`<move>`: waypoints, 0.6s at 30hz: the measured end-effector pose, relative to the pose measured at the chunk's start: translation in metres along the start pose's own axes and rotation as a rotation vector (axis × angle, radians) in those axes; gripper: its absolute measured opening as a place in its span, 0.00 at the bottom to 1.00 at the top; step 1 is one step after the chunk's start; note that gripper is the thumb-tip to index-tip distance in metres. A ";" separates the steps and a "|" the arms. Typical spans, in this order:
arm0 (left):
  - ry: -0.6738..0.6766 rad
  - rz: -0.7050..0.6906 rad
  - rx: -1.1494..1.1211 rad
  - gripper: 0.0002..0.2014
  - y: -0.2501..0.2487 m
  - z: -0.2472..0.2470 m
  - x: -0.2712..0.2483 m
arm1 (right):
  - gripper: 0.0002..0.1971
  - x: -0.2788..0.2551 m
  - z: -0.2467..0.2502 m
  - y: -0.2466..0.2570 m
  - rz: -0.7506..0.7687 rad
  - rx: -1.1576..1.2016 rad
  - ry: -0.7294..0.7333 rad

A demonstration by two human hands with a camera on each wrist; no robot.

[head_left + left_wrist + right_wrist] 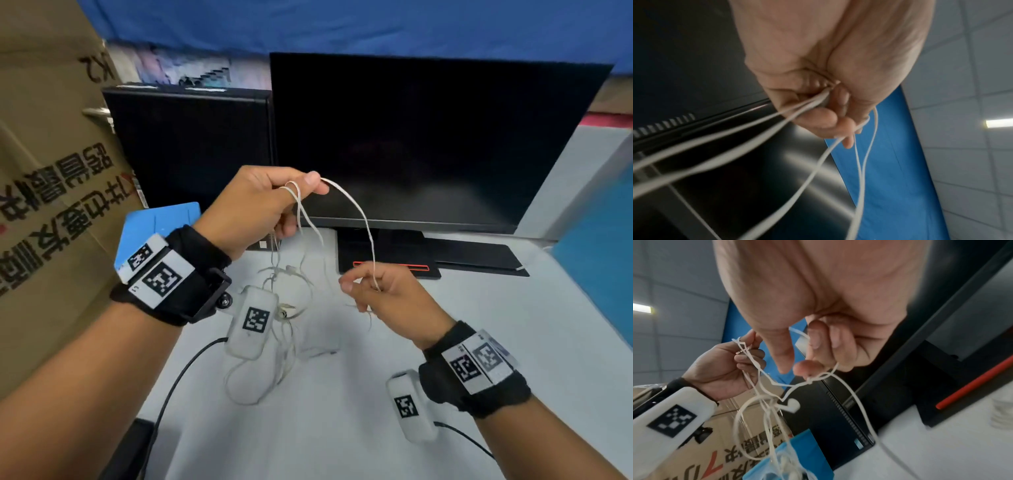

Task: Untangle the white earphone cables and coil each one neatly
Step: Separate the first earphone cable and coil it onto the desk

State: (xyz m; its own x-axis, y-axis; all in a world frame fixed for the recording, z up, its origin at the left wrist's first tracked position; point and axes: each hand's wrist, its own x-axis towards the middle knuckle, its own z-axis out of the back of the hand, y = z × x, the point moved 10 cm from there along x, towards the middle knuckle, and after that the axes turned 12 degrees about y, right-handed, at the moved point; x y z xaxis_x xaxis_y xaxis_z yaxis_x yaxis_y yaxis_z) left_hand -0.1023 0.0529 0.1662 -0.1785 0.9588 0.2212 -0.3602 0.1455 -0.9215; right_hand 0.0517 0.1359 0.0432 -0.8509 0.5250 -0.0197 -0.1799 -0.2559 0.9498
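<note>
Left hand (260, 202) raised in front of the monitor (435, 137), thumb and forefinger pinching white earphone cables (359, 212), the other fingers curled round several strands gathered in the palm. Right hand (383, 291) lower, nearer than the monitor's stand, fingers curled round one strand, a small knot just at the fingertips (803, 368) in the right wrist view. One strand arching between the two hands across the dark screen. More strands hanging from the left fist down to a loose tangle on the white table (445, 342) in front of the monitor, still uncoiled. An earbud (792, 404) dangling among the hanging loops, below the left hand. Black wrist straps with printed square markers on both forearms, a white camera unit under each. A second, smaller black screen (191, 144) left of the monitor; further left, a cardboard box (44, 171) with dark printed characters. A blue board (161, 219) leaning between that box and the smaller screen. Blue panel behind the monitor.
</note>
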 end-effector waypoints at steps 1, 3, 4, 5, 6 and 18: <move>0.023 -0.005 -0.001 0.12 -0.006 -0.004 0.002 | 0.03 0.001 0.004 0.011 0.036 -0.011 -0.033; 0.054 -0.017 -0.004 0.13 -0.016 -0.009 0.008 | 0.04 0.001 0.012 0.037 0.114 -0.009 -0.090; 0.051 -0.024 0.011 0.13 -0.021 -0.010 0.010 | 0.07 0.000 0.014 0.050 0.159 0.007 -0.106; 0.034 -0.034 0.038 0.13 -0.027 -0.009 0.013 | 0.10 -0.001 0.014 0.064 0.205 0.024 -0.106; 0.011 -0.045 0.065 0.13 -0.033 -0.008 0.015 | 0.14 -0.001 0.013 0.079 0.252 0.040 -0.093; -0.013 -0.121 0.177 0.09 -0.071 -0.011 0.021 | 0.12 0.041 -0.042 0.146 0.314 -0.393 0.151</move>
State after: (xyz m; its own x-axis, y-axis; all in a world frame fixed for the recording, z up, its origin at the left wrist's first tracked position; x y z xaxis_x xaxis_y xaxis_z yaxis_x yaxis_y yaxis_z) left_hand -0.0707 0.0656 0.2329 -0.1352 0.9335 0.3322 -0.5345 0.2136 -0.8177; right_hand -0.0306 0.0861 0.1681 -0.9502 0.2583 0.1744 -0.0517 -0.6825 0.7291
